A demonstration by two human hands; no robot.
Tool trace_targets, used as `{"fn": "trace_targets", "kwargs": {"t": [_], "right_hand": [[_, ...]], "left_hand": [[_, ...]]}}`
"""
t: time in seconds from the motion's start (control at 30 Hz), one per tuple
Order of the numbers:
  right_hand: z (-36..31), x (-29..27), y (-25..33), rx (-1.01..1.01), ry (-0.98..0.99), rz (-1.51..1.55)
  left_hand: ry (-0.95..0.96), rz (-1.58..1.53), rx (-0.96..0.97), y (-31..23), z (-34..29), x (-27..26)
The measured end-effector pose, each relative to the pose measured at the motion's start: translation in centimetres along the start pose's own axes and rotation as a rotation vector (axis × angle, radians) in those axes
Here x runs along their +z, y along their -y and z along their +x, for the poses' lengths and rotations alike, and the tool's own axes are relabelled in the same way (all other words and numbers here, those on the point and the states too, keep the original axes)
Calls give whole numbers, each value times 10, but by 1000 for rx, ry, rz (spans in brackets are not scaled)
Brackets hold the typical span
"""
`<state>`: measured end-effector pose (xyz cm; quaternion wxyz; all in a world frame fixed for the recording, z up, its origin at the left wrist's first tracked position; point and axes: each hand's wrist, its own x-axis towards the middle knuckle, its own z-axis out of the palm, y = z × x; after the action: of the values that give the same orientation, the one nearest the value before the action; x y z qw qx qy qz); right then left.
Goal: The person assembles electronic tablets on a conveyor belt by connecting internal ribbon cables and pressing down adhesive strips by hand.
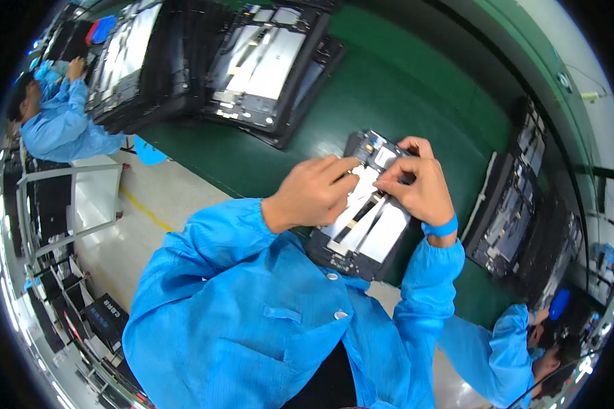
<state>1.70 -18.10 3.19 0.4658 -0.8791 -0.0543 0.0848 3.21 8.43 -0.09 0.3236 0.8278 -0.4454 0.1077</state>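
Observation:
An opened tablet [387, 235], black-framed with silver battery panels and circuit parts showing, lies tilted on the green table close to my body. Over its upper left part is my left hand [314, 192], its fingers bent and the thumb and forefinger pressed together. My right hand [421, 187] reaches over the upper right part, thumb and forefinger pinched close to the tablet's middle and the other fingers curled. Whatever either pinch holds is too small or hidden to make out. A blue band [441, 226] circles my right wrist.
Stacks of opened tablets [262, 65] stand at the far left of the green table [382, 75]. More tablets [508, 211] are piled at the right. Co-workers in blue sit at the far left [75, 126] and lower right [494, 358]. A metal-framed cart [92, 174] stands on the floor.

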Motion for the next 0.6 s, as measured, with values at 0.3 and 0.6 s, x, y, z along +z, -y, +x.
{"fn": "trace_targets", "kwargs": {"t": [0.3,0.6], "right_hand": [[-24,10,-5,31,-136,-45],[-39,25,3,-165,-281,-171]], "left_hand": [[126,-119,10,-7,-5,28],[121,-108,45,9,12,26]]}}
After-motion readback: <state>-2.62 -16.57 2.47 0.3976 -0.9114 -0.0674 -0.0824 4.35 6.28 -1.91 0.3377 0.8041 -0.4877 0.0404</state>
